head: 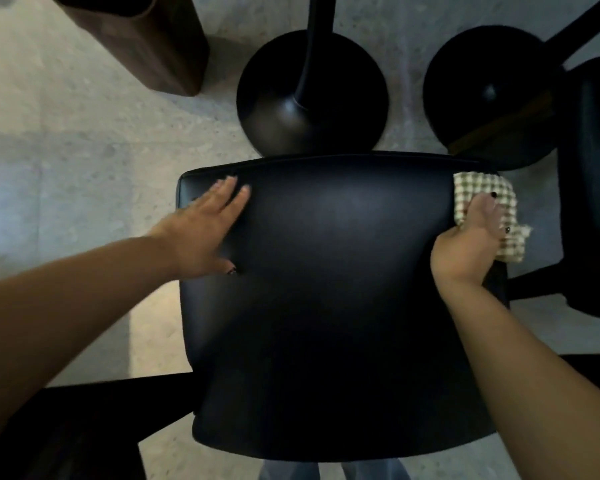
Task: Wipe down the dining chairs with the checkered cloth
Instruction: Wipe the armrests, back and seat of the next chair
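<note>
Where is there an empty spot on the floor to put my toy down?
The pale floor left of the black chair is bare, bordered by the wooden block above and the left hand. It is crowded on the right: two round black bases, another chair, and the right hand holding the checkered cloth.

Two hands on show – left hand (205, 226), right hand (471, 244); one checkered cloth (482, 188); two black chairs – near chair (343, 289), second chair (593, 185); two round pedestal bases – one (274, 98), another (465, 91).
</note>
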